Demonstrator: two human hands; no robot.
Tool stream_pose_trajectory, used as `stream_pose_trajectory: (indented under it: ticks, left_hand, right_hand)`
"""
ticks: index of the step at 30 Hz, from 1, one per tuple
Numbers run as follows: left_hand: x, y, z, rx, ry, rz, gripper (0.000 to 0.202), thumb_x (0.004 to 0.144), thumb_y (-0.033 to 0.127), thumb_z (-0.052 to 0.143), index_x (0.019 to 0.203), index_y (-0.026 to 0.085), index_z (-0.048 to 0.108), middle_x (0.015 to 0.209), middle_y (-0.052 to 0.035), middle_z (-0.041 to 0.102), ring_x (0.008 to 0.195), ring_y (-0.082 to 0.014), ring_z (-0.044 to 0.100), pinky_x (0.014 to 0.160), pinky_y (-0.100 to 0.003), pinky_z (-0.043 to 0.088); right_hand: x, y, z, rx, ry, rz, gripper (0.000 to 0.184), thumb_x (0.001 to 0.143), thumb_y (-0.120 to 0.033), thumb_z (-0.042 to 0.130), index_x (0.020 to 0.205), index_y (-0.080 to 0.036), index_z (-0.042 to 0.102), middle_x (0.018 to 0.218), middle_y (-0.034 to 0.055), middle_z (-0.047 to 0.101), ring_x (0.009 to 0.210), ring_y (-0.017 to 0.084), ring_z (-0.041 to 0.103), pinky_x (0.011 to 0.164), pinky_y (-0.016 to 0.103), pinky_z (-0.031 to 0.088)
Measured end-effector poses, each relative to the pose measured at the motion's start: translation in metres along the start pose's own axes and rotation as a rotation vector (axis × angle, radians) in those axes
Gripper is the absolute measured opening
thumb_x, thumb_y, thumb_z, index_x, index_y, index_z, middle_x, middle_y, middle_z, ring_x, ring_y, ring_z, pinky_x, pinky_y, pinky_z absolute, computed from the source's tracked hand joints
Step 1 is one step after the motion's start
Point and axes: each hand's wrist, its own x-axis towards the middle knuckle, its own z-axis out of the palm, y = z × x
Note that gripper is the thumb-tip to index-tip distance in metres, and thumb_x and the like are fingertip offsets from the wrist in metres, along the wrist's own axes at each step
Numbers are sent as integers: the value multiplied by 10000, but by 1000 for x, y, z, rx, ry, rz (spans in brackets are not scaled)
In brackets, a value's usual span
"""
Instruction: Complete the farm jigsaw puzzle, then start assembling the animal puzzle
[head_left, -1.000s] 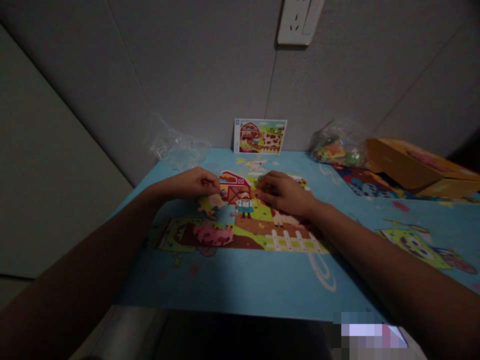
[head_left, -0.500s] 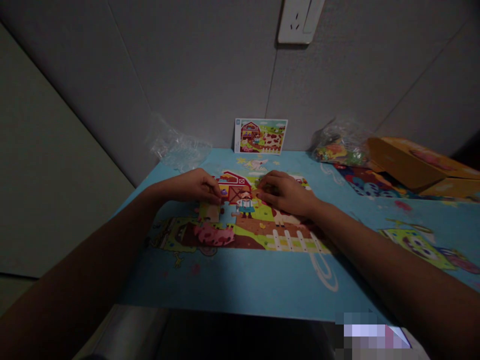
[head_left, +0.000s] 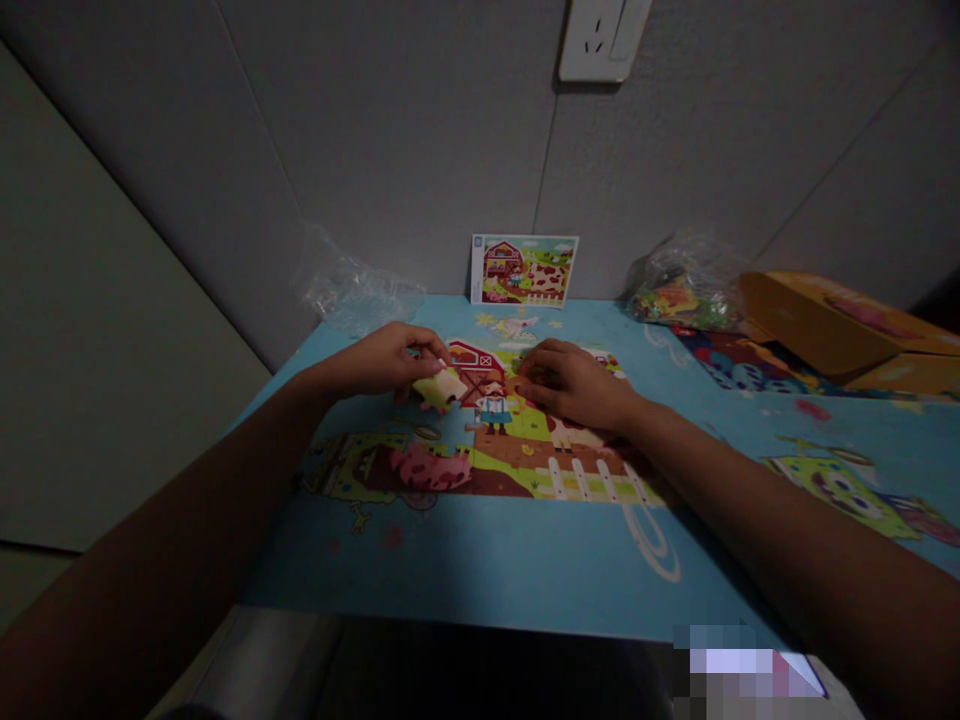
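Observation:
A partly built farm jigsaw puzzle [head_left: 517,455] lies on the blue cartoon tablecloth [head_left: 480,560]. My left hand [head_left: 379,358] pinches a pale yellow puzzle piece [head_left: 439,387], lifted a little and tilted, just left of the red barn [head_left: 474,362]. My right hand [head_left: 574,383] rests on the puzzle's upper right part, fingers curled and pressing down on the pieces beside the farmer figure [head_left: 494,403]. A pink pig section [head_left: 427,466] sits at the puzzle's lower left.
A reference picture card [head_left: 523,270] leans against the wall behind the puzzle. A crumpled clear plastic bag [head_left: 352,290] lies at the back left, a bag of loose pieces [head_left: 679,290] and an orange box [head_left: 832,330] at the back right. A wall socket [head_left: 600,40] is above.
My left hand has lifted the pale yellow piece off the table and turned it, bringing it up and right toward the barn. My right hand has stayed put.

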Motion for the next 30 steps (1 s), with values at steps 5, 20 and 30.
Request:
stream_pose_trajectory:
  ticks: [5, 20, 30]
  left_hand:
    - [13, -18, -6, 6, 485, -127, 157, 799, 230, 584, 903, 135, 650, 604, -7, 576, 370, -85, 429, 388, -239, 334]
    - [26, -26, 20, 318, 187, 303, 295, 818, 342, 581, 1002, 176, 741, 1005, -92, 738, 935, -235, 658, 882, -389, 500]
    - [25, -38, 27, 605, 21, 392, 586, 919, 458, 494, 1448, 205, 473, 1556, -134, 390, 1411, -307, 366, 1150, -473, 279]
  right_hand:
    - [0, 3, 1, -16, 0, -16, 251, 902, -355, 586, 976, -134, 681, 989, 124, 629, 885, 223, 598, 847, 359, 464]
    - [-3, 5, -17, -146, -73, 279, 477, 751, -519, 700, 1035, -136, 706, 1027, 135, 618, 859, 243, 615, 838, 362, 477]
    - [-5, 18, -9, -107, -12, 136, 603, 785, -486, 665, 1265, -122, 636, 1274, 191, 585, 1145, 334, 567, 1016, 473, 432]
